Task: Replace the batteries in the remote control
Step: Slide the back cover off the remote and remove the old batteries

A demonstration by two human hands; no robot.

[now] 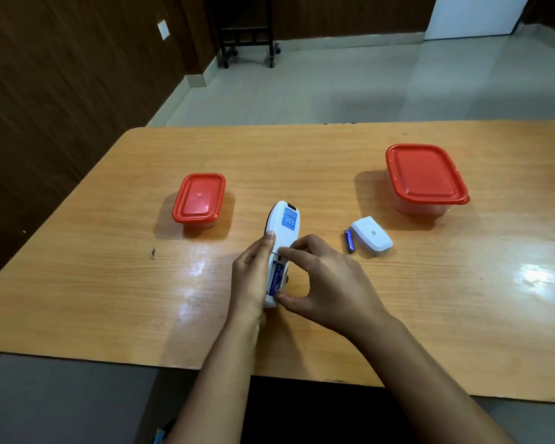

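Stretching across the view is a glossy orange-brown wooden worktop with rounded corners, set in a room with pale floor tiles, a dark wood-panelled wall on the left and a black wheeled stand at the back. A small red-lidded box sits left of centre and a larger red-lidded box stands well apart on the right. Nearer, a white battery cover lies with a loose blue battery just beside its left edge; nothing lies between these and the hands. The remote is at the middle of the worktop, back side up with a blue label showing, its long axis running away from the person and leaning slightly rightward at the far end. Its open compartment, at the near end, has a blue fitted battery in it. The left hand grips the remote along its left side, thumb on the back. The right hand is curled, forefinger and thumb touching the compartment's far and near ends.
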